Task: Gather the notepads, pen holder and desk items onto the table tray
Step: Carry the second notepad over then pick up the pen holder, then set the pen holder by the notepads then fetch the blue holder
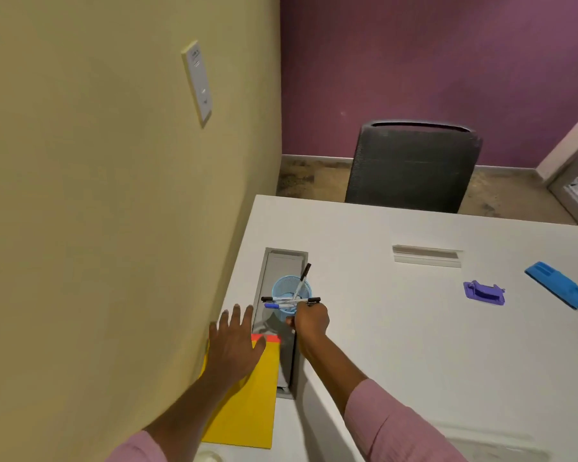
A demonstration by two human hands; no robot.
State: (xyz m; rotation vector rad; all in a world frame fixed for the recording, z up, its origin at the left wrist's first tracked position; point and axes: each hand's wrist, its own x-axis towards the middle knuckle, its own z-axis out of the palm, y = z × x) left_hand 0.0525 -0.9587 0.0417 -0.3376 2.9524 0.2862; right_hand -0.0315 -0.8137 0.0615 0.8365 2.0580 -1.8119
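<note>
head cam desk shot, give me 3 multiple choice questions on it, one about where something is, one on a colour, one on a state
1. Where does the blue mesh pen holder stand?
A. in the grey recessed tray near the wall
B. on the office chair
C. beside the blue stapler

2. What colour is the notepad under the left hand?
A. green
B. yellow with a red top edge
C. white

3. What is the right hand doing?
A. lying flat and open on the table
B. closed at the pen holder with markers
C. holding the purple item

Answers:
1 A, the holder stands inside the grey recess.
2 B, the pad is yellow and a red strip shows at its far end.
3 B, its fingers are curled, with markers lying across the holder's rim.
</note>
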